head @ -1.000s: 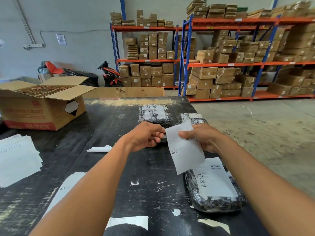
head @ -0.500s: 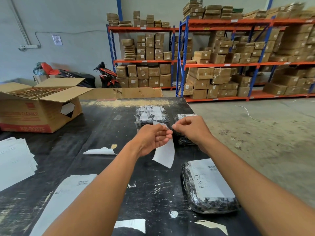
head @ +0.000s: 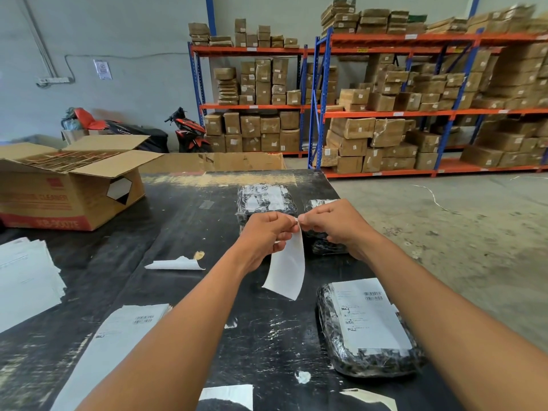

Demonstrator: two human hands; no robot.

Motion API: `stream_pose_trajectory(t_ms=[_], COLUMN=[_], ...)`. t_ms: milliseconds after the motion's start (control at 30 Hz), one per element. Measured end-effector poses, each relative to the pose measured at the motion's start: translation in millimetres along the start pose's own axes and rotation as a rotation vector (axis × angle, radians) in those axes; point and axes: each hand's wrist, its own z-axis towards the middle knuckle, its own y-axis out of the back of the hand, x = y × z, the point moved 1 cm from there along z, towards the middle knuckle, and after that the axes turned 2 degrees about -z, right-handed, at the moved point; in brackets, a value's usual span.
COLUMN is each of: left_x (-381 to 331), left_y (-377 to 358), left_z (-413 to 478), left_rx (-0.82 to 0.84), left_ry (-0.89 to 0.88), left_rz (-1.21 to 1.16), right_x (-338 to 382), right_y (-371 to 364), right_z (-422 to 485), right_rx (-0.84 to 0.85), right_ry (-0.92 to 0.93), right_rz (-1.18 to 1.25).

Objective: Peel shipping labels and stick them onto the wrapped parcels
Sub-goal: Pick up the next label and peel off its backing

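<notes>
My left hand (head: 267, 234) and my right hand (head: 335, 225) pinch the top corner of a white shipping label (head: 286, 266), which hangs curled below them, blank side toward me. A black wrapped parcel (head: 367, 327) with a label stuck on top lies at the near right. Another wrapped parcel (head: 264, 200) lies just beyond my left hand. A third parcel (head: 324, 246) is mostly hidden behind my right hand.
Loose label sheets (head: 124, 330) lie under my left forearm and a stack of papers (head: 26, 280) at the far left. A curled backing strip (head: 175, 264) lies mid-table. An open cardboard box (head: 68, 188) stands at the back left. Shelving with boxes (head: 385, 114) lines the far side.
The label turned from facing me, printed side out, to hanging edge-on and curled. Both hands came together at its top corner and shifted slightly away from me.
</notes>
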Motion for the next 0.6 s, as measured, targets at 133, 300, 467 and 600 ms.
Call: stream_pose_trajectory(t_ms=[133,300,467,600], left_x=[-1,-4,-4,-2], left_y=[-3,-9,-12,-13], left_z=[0,0,-1,0], left_rx=[-0.003,0.003,0.001,0.001], left_ry=[-0.013,-0.036,-0.036,-0.022], left_rz=[0.023,0.030,0.034,-0.001], right_x=[-2,-4,-7,-8], right_y=[1,2,0,-1], right_z=[1,1,2,2], right_rx=[-0.011,-0.025,-0.033,-0.036], right_ry=[-0.006,-0.024,-0.056,-0.107], right_rz=[0.004,0.037,0.044,0.092])
